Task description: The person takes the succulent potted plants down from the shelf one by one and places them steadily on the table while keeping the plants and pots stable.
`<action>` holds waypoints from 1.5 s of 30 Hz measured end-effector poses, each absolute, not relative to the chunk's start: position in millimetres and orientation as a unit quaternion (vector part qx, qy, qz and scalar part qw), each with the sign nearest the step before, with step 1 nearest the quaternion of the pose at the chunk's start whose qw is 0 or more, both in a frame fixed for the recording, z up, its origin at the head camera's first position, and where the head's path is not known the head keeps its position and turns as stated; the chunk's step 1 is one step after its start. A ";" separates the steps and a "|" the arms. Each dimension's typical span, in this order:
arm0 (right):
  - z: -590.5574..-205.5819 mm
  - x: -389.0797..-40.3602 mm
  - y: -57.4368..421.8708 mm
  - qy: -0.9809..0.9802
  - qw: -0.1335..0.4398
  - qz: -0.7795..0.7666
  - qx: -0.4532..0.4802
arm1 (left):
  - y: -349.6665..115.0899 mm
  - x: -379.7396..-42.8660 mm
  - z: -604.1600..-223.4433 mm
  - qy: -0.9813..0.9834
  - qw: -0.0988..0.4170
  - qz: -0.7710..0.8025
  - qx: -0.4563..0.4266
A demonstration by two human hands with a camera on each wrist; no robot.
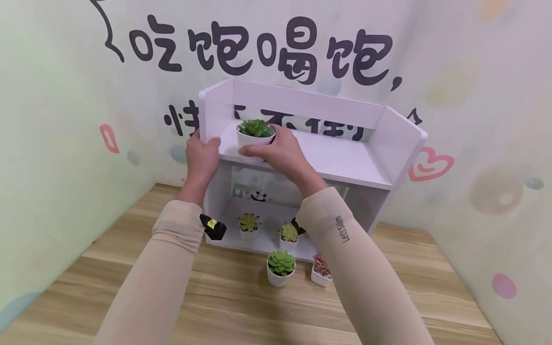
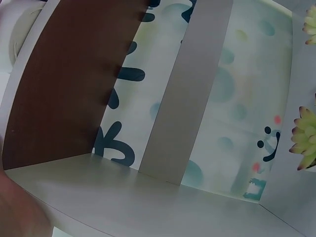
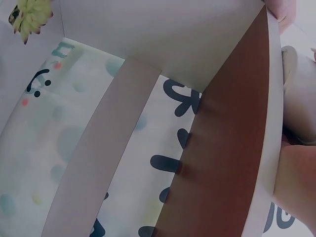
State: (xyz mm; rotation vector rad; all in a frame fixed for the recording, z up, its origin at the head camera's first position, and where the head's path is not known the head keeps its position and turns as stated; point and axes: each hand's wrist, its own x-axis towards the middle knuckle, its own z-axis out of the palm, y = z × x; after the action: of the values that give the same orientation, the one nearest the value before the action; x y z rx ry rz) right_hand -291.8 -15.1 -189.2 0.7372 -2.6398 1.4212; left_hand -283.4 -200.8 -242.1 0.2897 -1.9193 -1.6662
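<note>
A green potted succulent [image 1: 254, 128] in a white round pot stands at the left end of the upper board of a white two-tier shelf [image 1: 340, 155]. My right hand [image 1: 284, 151] holds this pot from its right side, thumb across the front. With my left hand [image 1: 201, 155] I grip the front edge of the shelf's left side panel, thumb on the inner side. In the right wrist view the white pot [image 3: 298, 94] and part of the right hand [image 3: 296, 182] show beyond the board's edge. Part of the left hand [image 2: 22, 212] appears low in the left wrist view.
Two small yellow-green succulents [image 1: 249, 225] [image 1: 288, 234] stand on the lower tier. On the wooden table [image 1: 233, 297] in front are a green succulent [image 1: 281, 267] and a reddish one [image 1: 321, 270], partly behind the right sleeve. A printed wall [image 1: 474, 96] rises behind the shelf.
</note>
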 end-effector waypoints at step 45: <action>-194.7 -282.2 -10.0 -0.841 0.029 0.458 0.288 | -202.9 -285.3 -244.1 -0.702 0.308 -0.636 0.091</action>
State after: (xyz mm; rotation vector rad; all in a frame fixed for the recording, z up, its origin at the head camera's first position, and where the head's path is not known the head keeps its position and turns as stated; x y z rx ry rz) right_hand -282.2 -10.0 -194.7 0.8873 -2.5932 1.4138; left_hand -285.3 -202.9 -244.1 0.2407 -1.8554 -1.6805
